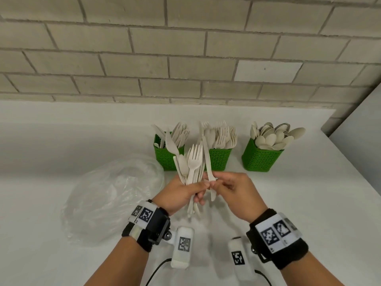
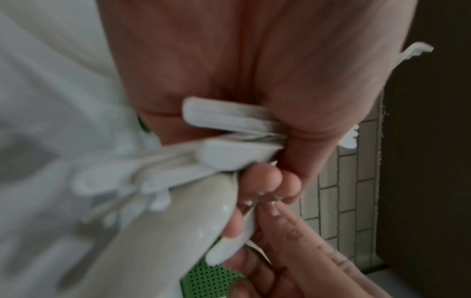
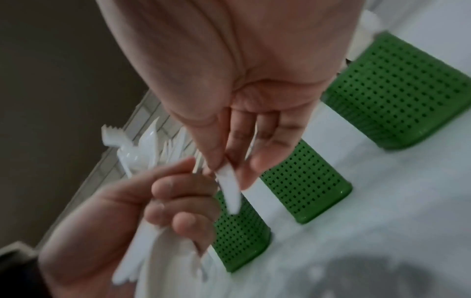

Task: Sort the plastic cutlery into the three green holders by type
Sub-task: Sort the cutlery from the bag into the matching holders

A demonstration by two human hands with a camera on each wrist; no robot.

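My left hand grips a fanned bundle of pale plastic cutlery, forks, knives and a spoon mixed, above the counter. Beside it, my right hand pinches a single knife between thumb and fingers, close against the bundle. The right wrist view shows that knife with its serrated edge below the pinch. At the back stand three green holders: the left holder with knives, the middle holder with forks, the right holder with spoons. Handle ends of the bundle stick out of my left fist.
A crumpled clear plastic bag lies on the white counter to the left of my hands. A brick wall rises behind the holders. The counter's right edge runs close by the spoon holder.
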